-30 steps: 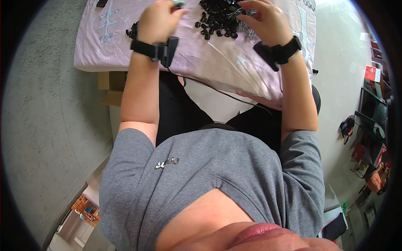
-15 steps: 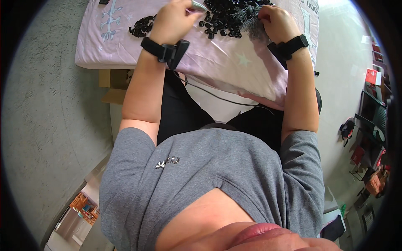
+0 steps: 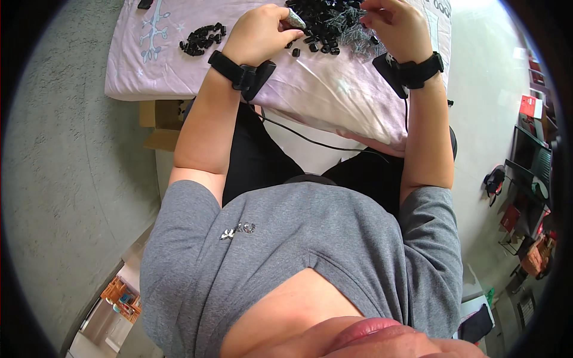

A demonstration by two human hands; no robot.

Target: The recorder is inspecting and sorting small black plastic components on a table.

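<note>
My left hand (image 3: 259, 37) is at the left edge of a pile of small black plastic pieces (image 3: 325, 43), thumb and fingers drawn together. A silvery wrap (image 3: 295, 20) covers one of its fingers; what the fingertips hold, if anything, is hidden. My right hand (image 3: 401, 28) hovers at the right of the pile, fingers bent into a pinch. Whatever lies between its fingertips is too small to make out. Beneath and beside it spreads a heap of thin grey metal-looking bits, perhaps screws or pins (image 3: 357, 42). A smaller group of black pieces (image 3: 203, 39) lies left of my left hand.
A pink patterned cloth (image 3: 155, 77) covers the work surface. Black straps with boxes sit on both wrists, and a cable (image 3: 310, 140) hangs across my lap. An open cardboard box (image 3: 161, 140) stands below the left edge. Shelves with items (image 3: 531, 161) are far right.
My left hand has shifted right and slightly down toward the black pile. My right hand has lifted up from the grey bits, uncovering more of them.
</note>
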